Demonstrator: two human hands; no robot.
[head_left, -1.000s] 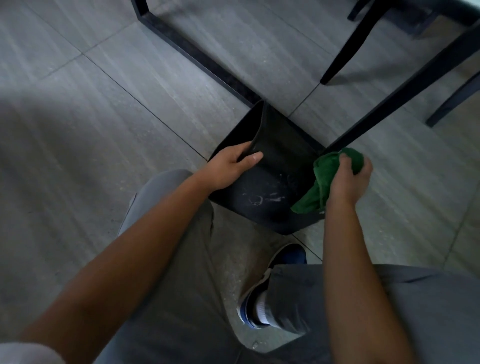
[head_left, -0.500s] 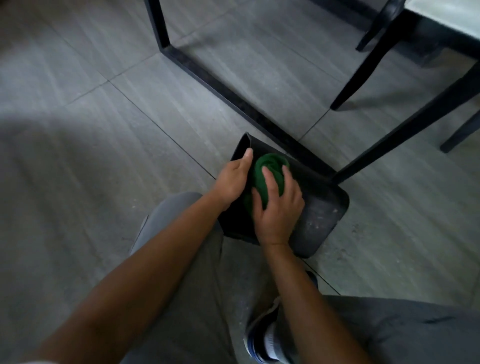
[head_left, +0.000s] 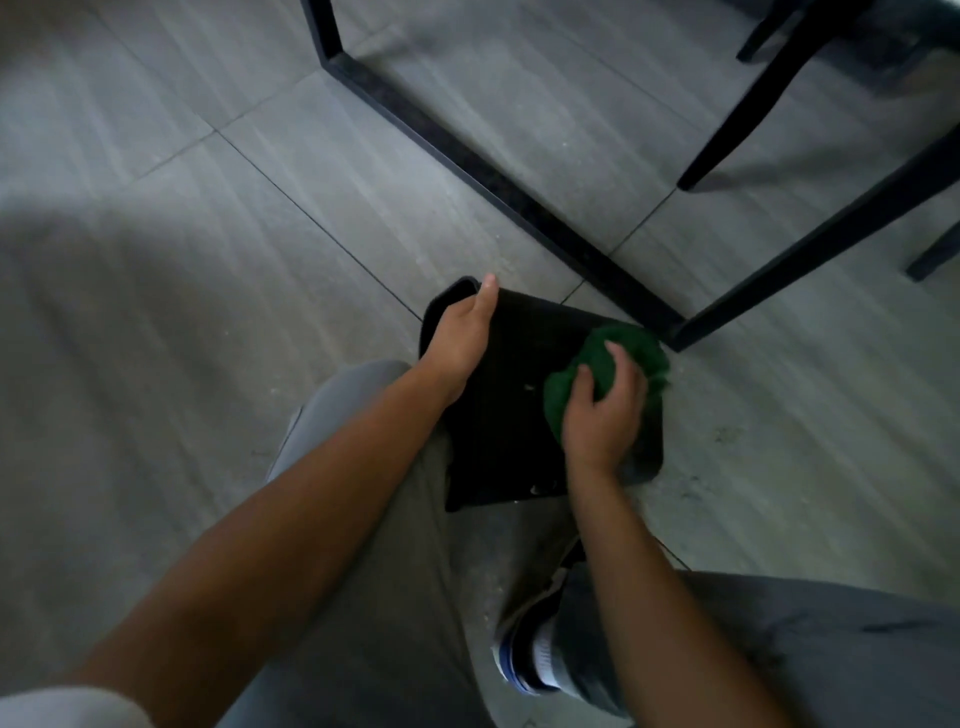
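Down on the grey tiled floor (head_left: 208, 312), the black tray (head_left: 519, 415) sits tipped up just in front of the person's knees, its far corner beside the foot of the black table frame (head_left: 467, 156). The left hand (head_left: 460, 343) grips the tray's left rim, thumb up along the edge. The right hand (head_left: 602, 410) bunches a green cloth (head_left: 631, 345) and presses it on the tray's right side. The hands are apart, the tray's bare middle between them. White specks show on that surface.
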